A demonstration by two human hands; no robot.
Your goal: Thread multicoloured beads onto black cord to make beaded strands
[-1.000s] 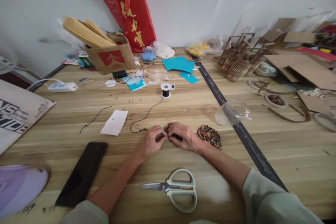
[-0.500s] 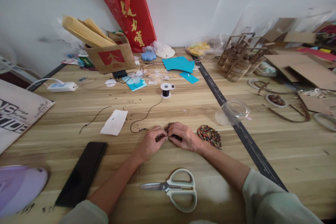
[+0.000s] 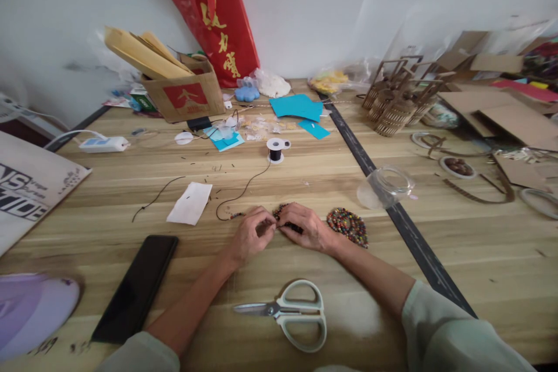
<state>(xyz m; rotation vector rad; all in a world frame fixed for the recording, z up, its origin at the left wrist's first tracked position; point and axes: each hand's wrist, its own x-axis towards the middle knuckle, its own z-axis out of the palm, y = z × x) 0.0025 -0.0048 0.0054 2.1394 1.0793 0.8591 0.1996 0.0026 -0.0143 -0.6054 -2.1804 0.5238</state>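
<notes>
Close together over the middle of the table, my left hand point(image 3: 253, 232) and my right hand point(image 3: 307, 226) pinch at a string of small multicoloured beads point(image 3: 282, 208). Part of this string shows behind my right fingers. The exact bit between the fingertips is too small to make out. A short beaded end point(image 3: 238, 215) lies left of my left hand, by a black cord point(image 3: 244, 190) that runs from a white spool point(image 3: 275, 151). To the right of my right hand lies a coiled bead strand point(image 3: 347, 226). Scissors point(image 3: 300, 315) with white handles rest in front of me.
A black phone point(image 3: 136, 288) and a white paper piece point(image 3: 189, 203) lie to the left. A clear plastic tape roll point(image 3: 392, 185) sits at the right. Small woven baskets point(image 3: 394, 104), a cardboard box point(image 3: 187, 93) and a red bag point(image 3: 218, 23) stand at the back.
My left hand has shifted slightly left and its fingers have drawn a little away from the right fingertips. The right hand has barely moved.
</notes>
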